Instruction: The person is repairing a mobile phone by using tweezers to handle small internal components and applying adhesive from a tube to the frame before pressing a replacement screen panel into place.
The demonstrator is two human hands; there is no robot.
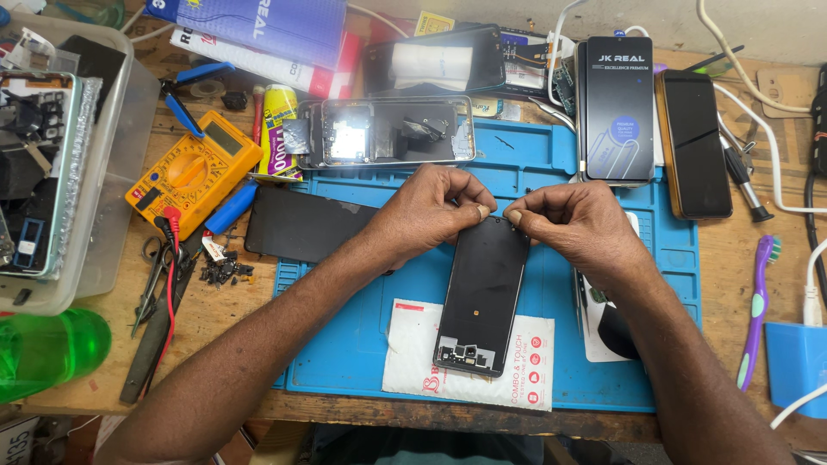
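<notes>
Both hands — left (pixel 428 209), right (pixel 575 222) — fingertips pinched on black phone frame (pixel 481 293) top edge

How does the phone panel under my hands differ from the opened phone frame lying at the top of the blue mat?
The black panel lies lengthwise toward you; the opened frame lies crosswise. The panel's face is mostly plain black, with small parts showing only at its near end, while the frame shows bare shiny metal and parts inside. Left hand and right hand pinch the panel's far edge; nothing touches the frame. Both are on the blue mat.
</notes>
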